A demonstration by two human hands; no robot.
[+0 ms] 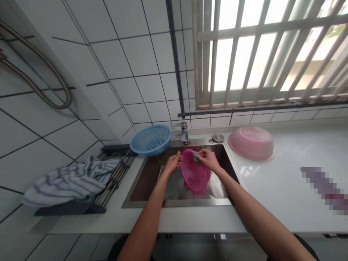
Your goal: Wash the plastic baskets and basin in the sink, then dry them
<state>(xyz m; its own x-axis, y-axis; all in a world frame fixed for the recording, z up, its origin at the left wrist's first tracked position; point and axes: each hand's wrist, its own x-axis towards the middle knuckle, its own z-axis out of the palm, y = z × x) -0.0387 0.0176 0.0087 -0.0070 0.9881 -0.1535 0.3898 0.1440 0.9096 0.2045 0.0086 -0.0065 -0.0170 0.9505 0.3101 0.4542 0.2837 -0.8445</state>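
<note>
Both forearms reach from the near edge of the white counter (282,203) over the steel sink (144,181). Above the sink's drain a magenta basket (193,175) is held tilted on edge, its hollow facing left. The left hand (174,162) pinches its far-left rim, fingers closed on the plastic. The right hand (208,158) has its fingers clamped on a green sponge (196,157), pressed to the basket's top rim. A striped towel (70,179) lies on the rack (114,177) at left. Farther back a blue basket (150,139) leans at the sink's far-left corner, beside the tap (184,130). An upturned pink basin (251,142) sits far right, below the barred window (272,54).
</note>
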